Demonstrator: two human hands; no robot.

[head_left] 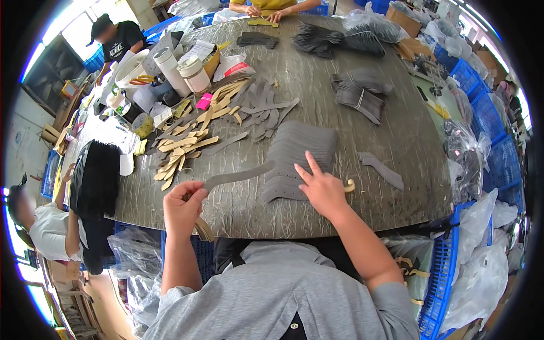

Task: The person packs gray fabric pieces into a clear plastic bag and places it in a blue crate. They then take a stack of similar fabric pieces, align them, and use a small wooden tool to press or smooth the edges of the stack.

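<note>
My left hand point(184, 207) is closed, pinching one end of a long grey strip point(241, 175) that stretches right to a fanned stack of grey curved pieces point(300, 153). Below that hand, the ends of several more strips point(204, 230) stick out, apparently in its grasp. Over the right side of the stack, my right hand point(324, 192) has its index and middle fingers stretched out and apart; its other fingers are partly hidden. Right beside it is a small yellow curled piece point(350, 186); whether the hand touches it I cannot tell. A single grey curved piece point(382, 170) lies farther right.
Loose yellow and grey strips point(198, 127) are heaped left of the stack. Behind them stand a white jar point(194, 75) and a bucket. Tied dark bundles point(360, 96) lie toward the back. Blue crates point(445, 272) border the table's right side. Other people work at the left and far edges.
</note>
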